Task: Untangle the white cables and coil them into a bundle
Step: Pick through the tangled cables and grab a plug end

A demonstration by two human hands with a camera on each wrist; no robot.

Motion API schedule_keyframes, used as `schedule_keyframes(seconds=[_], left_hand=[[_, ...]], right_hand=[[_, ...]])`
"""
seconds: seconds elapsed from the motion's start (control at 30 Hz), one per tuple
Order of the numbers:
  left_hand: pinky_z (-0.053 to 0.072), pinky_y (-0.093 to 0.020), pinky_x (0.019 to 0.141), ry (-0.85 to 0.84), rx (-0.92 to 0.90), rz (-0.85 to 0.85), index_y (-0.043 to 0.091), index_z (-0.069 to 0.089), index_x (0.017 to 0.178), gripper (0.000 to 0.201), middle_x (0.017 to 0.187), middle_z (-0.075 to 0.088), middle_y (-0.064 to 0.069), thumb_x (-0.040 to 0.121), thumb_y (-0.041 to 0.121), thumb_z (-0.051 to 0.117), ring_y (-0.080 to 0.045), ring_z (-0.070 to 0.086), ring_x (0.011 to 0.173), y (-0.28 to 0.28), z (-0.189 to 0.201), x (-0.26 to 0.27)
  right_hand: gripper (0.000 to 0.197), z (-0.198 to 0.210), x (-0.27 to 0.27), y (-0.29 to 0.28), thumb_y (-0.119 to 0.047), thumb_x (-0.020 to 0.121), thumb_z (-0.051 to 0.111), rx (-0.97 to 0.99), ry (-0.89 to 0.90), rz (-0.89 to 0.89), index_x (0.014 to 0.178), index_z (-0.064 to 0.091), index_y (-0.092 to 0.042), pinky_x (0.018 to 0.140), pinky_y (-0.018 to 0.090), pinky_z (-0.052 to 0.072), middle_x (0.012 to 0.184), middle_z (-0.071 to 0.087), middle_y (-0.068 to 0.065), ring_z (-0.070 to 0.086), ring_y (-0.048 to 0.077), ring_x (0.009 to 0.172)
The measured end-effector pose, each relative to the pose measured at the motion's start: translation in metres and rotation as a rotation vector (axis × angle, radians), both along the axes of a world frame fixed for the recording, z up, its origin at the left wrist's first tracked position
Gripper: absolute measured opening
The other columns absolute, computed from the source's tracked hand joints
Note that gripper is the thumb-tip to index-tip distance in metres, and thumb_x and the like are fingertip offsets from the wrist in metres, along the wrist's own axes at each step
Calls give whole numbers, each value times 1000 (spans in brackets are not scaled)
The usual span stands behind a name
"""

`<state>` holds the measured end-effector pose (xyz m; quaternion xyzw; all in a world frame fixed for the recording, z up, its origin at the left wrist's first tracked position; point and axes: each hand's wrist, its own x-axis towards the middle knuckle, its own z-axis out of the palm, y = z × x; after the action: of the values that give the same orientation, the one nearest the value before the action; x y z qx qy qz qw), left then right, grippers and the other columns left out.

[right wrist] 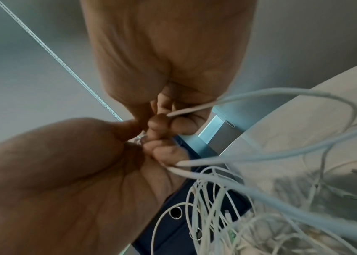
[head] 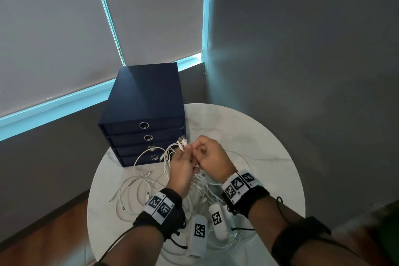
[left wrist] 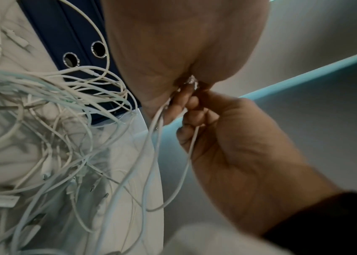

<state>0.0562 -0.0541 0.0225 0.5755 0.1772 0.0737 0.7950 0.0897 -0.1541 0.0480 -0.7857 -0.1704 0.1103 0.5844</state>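
Several white cables (head: 138,185) lie tangled on the round marble table (head: 263,136), and some strands rise to my hands. Above the tangle my left hand (head: 187,151) grips a bunch of cable ends, whose plugs (head: 182,142) stick up past its fingers. My right hand (head: 200,150) meets it fingertip to fingertip and pinches white strands with curled fingers. In the left wrist view the left hand (left wrist: 173,51) holds the ends at top while the right hand (left wrist: 234,141) comes in from below. In the right wrist view a cable (right wrist: 260,96) loops out of the right hand (right wrist: 168,60) beside the left hand (right wrist: 63,172).
A navy box of drawers (head: 144,103) stands at the table's back left, just behind my hands, with cable loops in front of it. Grey walls and window blinds enclose the corner. Wooden floor (head: 43,233) shows to the left. White tagged wrist units (head: 198,233) hang over the near cables.
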Motion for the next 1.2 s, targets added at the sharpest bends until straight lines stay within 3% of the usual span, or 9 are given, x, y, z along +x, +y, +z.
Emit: schedule_keyframes(seconds=[0.27, 0.37, 0.47, 0.6, 0.8, 0.9, 1.0, 1.1, 1.2], left_hand=[[45, -30, 59, -101, -252, 389, 17, 49, 79, 32, 67, 47, 2, 108, 27, 40, -13, 49, 58, 51, 28, 6], [38, -26, 47, -169, -376, 330, 18, 43, 75, 36, 56, 35, 5, 109, 29, 37, -11, 33, 46, 66, 39, 9], [21, -21, 40, -159, -155, 188, 16, 47, 79, 32, 57, 28, 6, 109, 27, 39, -7, 23, 44, 57, 39, 5], [24, -23, 44, -165, 173, -5, 9, 57, 90, 21, 51, 31, 9, 104, 23, 52, -9, 26, 43, 36, 29, 0], [24, -22, 44, -221, 129, -94, 25, 75, 100, 18, 57, 36, -2, 101, 29, 57, -12, 26, 48, 15, 24, 5], [23, -20, 42, -191, 26, -143, 25, 72, 87, 20, 64, 36, -2, 101, 26, 57, -11, 22, 50, 18, 21, 7], [29, -20, 41, -168, 69, -160, 11, 72, 99, 18, 81, 57, -5, 101, 21, 57, -9, 27, 47, 21, 15, 5], [36, -21, 43, -119, 81, -96, 3, 72, 104, 22, 78, 43, -11, 100, 19, 58, -10, 29, 50, 22, 5, 3], [30, -21, 41, -74, 91, -65, 4, 74, 103, 22, 69, 39, -6, 100, 19, 59, -9, 29, 48, 23, 1, 6]], right_hand=[[15, -45, 14, -71, -27, 86, 63, -427, -50, -7, 73, 69, -23, 68, 37, 56, 70, 69, -3, 63, 8, 65], [13, -54, 26, -96, -24, 87, 71, -474, -21, -89, 75, 73, -20, 80, 29, 51, 74, 64, -8, 63, 11, 78], [15, -36, 36, -87, -10, 90, 66, -326, 86, -150, 77, 74, -11, 61, 24, 47, 59, 63, -11, 57, 4, 55], [18, 10, 40, -62, 8, 86, 54, 158, 301, -170, 80, 70, 5, 54, 26, 52, 72, 65, 19, 59, 26, 58], [11, 57, 23, -33, 7, 91, 59, 75, 126, 211, 92, 69, 2, 55, 25, 50, 74, 66, 17, 60, 17, 55], [19, 72, 29, -34, 10, 93, 53, 186, 55, 101, 98, 64, -5, 54, 28, 49, 74, 67, 19, 59, 19, 52], [24, 89, 42, -44, 12, 93, 49, 383, 1, -86, 98, 62, -8, 52, 26, 47, 71, 66, 16, 55, 17, 49], [32, 103, 55, -54, 16, 92, 42, 510, -12, -273, 105, 59, -7, 49, 25, 44, 71, 61, 16, 50, 15, 46], [38, 92, 68, -63, 12, 89, 39, 148, -40, -404, 113, 62, -6, 56, 27, 47, 87, 67, 13, 56, 17, 58]])
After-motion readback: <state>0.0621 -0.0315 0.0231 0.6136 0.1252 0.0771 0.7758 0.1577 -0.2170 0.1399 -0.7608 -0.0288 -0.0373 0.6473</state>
